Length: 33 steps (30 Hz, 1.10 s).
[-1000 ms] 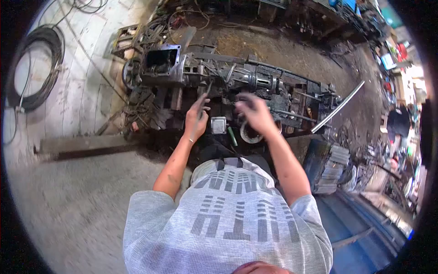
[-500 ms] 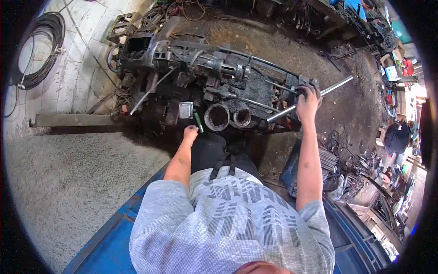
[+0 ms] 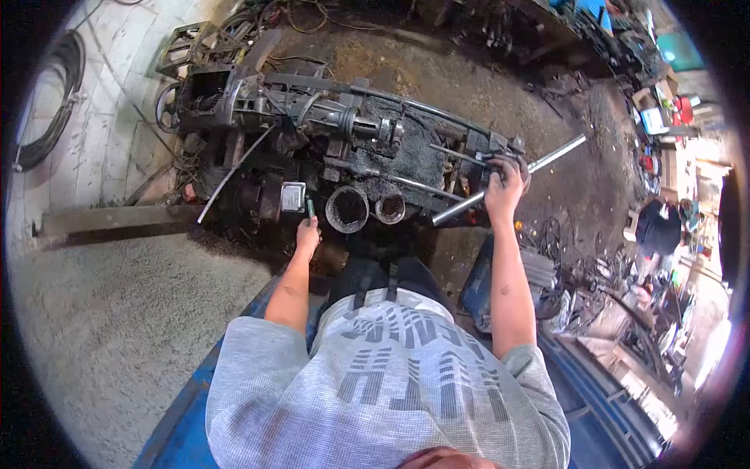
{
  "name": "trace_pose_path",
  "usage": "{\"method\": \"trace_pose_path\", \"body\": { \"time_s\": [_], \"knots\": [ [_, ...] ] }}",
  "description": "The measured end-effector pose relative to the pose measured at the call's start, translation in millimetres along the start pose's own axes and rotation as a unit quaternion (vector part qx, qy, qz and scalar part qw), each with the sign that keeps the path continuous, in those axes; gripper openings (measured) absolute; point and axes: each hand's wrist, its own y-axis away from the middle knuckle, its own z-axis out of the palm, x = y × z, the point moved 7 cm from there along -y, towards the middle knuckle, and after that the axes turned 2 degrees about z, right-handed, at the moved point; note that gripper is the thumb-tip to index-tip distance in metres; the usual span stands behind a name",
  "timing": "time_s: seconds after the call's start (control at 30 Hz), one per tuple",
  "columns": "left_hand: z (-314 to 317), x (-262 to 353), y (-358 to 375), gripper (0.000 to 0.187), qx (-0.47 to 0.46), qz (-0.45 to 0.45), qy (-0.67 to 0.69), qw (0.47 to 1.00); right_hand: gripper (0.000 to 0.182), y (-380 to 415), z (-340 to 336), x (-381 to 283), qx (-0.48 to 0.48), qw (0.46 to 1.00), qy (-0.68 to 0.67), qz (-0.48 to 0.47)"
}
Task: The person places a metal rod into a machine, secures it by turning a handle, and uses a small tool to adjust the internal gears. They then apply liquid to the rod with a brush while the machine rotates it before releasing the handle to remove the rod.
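A dark, greasy machine like a lathe (image 3: 367, 125) stretches across in front of me, with metal chips (image 3: 414, 160) along its bed. My left hand (image 3: 308, 238) is closed round the lower end of a green lever handle (image 3: 311, 209), just beside a pale square box (image 3: 294, 197). At the machine's right end, my right hand (image 3: 506, 186) has its fingers wrapped at the middle of a long metal bar (image 3: 558, 154). The bar slants up to the right, and the hand hides the part it grips. Two round cups, a larger one (image 3: 347, 209) and a smaller one (image 3: 390, 209), sit between my hands.
A coiled hose (image 3: 58, 109) hangs at far left. A thin rod (image 3: 234, 176) slants out from the machine's left part. A beam (image 3: 117, 220) lies beside rough concrete (image 3: 133, 305). Metal bars and scrap (image 3: 594, 289) crowd the right, and a crate (image 3: 183, 47) stands behind.
The view has shifted, so the machine appears farther left and slightly lower. My left hand now wraps the green handle's lower end more closely. The right hand stays at the bar's middle.
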Motion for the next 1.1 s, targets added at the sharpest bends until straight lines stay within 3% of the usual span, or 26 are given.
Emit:
{"method": "trace_pose_path", "body": {
  "time_s": [0.03, 0.1, 0.2, 0.3, 0.37, 0.43, 0.5, 0.57, 0.63, 0.67, 0.7, 0.8, 0.83, 0.9, 0.97, 1.03, 1.07, 1.1],
  "knots": [
    [1, 0, -4, 0.032, 0.010, 0.004, 0.011, 1.000, 0.022, -2, 3, 3, -0.006, 0.999, -0.039, 0.017],
    [-12, 15, -3, 0.036, 0.150, 0.121, -0.146, 0.970, 0.021, -2, 1, -7, 0.030, 0.999, -0.012, -0.019],
    [-8, 62, 55, 0.042, 0.190, 0.190, -0.172, 0.948, 0.016, 0, 7, -4, 0.045, 0.997, -0.053, -0.039],
    [-2, 89, 87, 0.038, 0.254, 0.155, -0.161, 0.941, 0.013, 1, 23, 11, -0.025, 0.994, -0.103, -0.018],
    [3, 94, 83, 0.038, 0.275, 0.166, -0.131, 0.938, 0.012, -3, 8, -5, 0.002, 0.994, -0.070, -0.082],
    [11, 92, 76, 0.047, 0.267, 0.156, -0.114, 0.944, 0.015, -1, 11, 4, -0.016, 0.990, -0.125, -0.067],
    [27, 94, 85, 0.057, 0.183, 0.056, -0.084, 0.978, 0.016, 2, 17, 20, -0.056, 0.975, -0.215, -0.009],
    [22, 86, 70, 0.065, 0.214, 0.062, -0.164, 0.961, 0.020, -1, -7, 6, -0.030, 0.987, -0.123, -0.103],
    [44, 118, 65, 0.066, 0.067, 0.154, -0.216, 0.962, 0.027, 18, -5, 56, 0.067, 0.926, -0.371, -0.017],
    [56, 165, 93, 0.064, 0.029, 0.125, -0.211, 0.969, 0.028, 26, -6, 81, 0.088, 0.918, -0.388, -0.007],
    [58, 210, 108, 0.050, 0.082, 0.207, -0.252, 0.942, 0.029, 33, -8, 103, 0.106, 0.909, -0.403, 0.003],
    [60, 286, 96, 0.032, 0.133, 0.379, -0.154, 0.902, 0.019, 33, -3, 136, 0.094, 0.934, -0.333, 0.091],
    [59, 304, 81, 0.029, 0.149, 0.419, -0.148, 0.883, 0.027, 37, 11, 154, 0.065, 0.929, -0.353, 0.088],
    [66, 330, 54, 0.028, 0.168, 0.459, -0.152, 0.859, 0.035, 27, 27, 156, 0.054, 0.888, -0.419, 0.182],
    [82, 351, 31, 0.030, 0.144, 0.470, -0.135, 0.860, 0.056, 10, 35, 152, 0.067, 0.902, -0.406, 0.130],
    [99, 359, 8, 0.031, 0.134, 0.473, -0.154, 0.857, 0.059, 4, 36, 144, 0.065, 0.897, -0.427, 0.094],
    [107, 362, -2, 0.033, 0.133, 0.478, -0.168, 0.852, 0.059, 3, 36, 145, 0.067, 0.899, -0.423, 0.097],
    [111, 363, -4, 0.033, 0.126, 0.478, -0.169, 0.853, 0.060, 4, 42, 154, 0.061, 0.870, -0.461, 0.164]
  ]
}}
